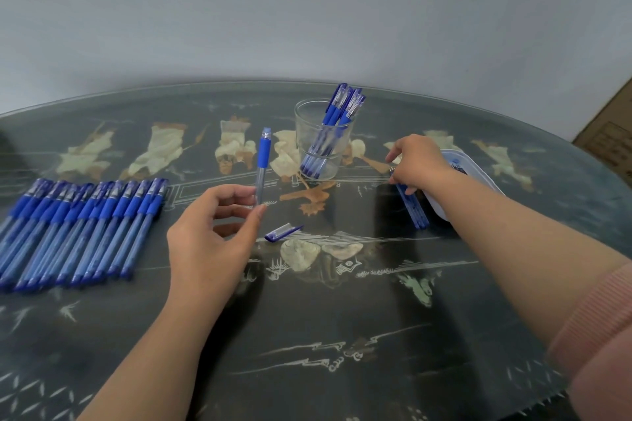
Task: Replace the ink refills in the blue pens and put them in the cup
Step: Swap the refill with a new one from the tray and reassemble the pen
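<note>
My left hand (pixel 212 232) pinches the lower end of an uncapped blue pen barrel (pixel 262 161) and holds it upright over the table. Its cap (pixel 282 233) lies on the table just right of that hand. A clear glass cup (pixel 323 142) at the back centre holds several capped blue pens (pixel 343 106). My right hand (pixel 415 161) reaches over several loose blue refills (pixel 413 205) lying by a white tray; its fingers curl onto one refill's tip, and the grip is partly hidden. A row of several capped blue pens (pixel 78 229) lies at the left.
A white plastic tray (pixel 478 171) sits at the right, partly under my right forearm. The round dark table (pixel 342 318) has a glass top with inlaid figures. A cardboard box (pixel 612 137) stands beyond the table's right edge. A grey wall is behind.
</note>
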`<state>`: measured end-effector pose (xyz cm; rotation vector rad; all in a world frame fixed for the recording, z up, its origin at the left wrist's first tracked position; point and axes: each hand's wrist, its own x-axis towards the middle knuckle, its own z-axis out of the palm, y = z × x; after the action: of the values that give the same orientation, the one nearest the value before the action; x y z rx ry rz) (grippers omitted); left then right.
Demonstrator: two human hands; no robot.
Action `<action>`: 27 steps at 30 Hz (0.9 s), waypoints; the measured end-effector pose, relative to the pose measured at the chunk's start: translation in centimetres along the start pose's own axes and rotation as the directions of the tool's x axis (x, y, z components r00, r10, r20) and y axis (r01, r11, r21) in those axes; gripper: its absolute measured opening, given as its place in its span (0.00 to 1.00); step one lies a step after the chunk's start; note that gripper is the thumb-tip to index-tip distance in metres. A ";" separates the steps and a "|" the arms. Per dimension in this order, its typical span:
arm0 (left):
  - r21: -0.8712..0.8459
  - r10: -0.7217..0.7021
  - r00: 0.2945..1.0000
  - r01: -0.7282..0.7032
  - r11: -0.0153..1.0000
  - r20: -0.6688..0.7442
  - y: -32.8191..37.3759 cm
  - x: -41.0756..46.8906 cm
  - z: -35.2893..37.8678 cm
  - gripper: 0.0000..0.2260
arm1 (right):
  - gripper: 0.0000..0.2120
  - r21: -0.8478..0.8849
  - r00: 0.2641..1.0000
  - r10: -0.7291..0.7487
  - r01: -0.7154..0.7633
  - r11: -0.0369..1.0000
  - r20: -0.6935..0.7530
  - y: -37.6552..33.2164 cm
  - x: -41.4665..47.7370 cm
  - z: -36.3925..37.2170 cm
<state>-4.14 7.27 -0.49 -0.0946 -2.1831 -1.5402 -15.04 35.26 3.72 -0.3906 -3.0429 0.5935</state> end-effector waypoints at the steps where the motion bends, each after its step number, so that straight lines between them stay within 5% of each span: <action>1: -0.002 0.000 1.000 0.000 1.000 -0.002 0.0 0.0 0.0 0.09 | 0.17 -0.003 1.000 -0.002 0.002 1.000 -0.005 0.0 0.0 0.0; 18: -0.015 -0.009 1.000 0.009 1.000 -0.019 -0.1 0.0 0.0 0.10 | 0.17 0.122 0.997 -0.015 0.025 0.992 -0.081 0.0 -0.3 -1.0; 23: -0.038 -0.030 0.997 0.027 0.999 -0.067 0.0 0.1 -0.2 0.10 | 0.12 0.375 0.950 0.160 -0.050 0.926 -0.269 3.3 -0.7 -3.4; 27: -0.043 -0.043 0.994 0.038 0.998 -0.102 -0.1 0.1 -0.2 0.10 | 0.09 0.274 0.956 0.221 -0.163 0.948 -0.194 6.2 -1.5 -3.2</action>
<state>-4.22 7.06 -0.45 0.0154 -2.0859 -1.5771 -11.88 41.60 4.45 -0.6982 -2.6880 0.8747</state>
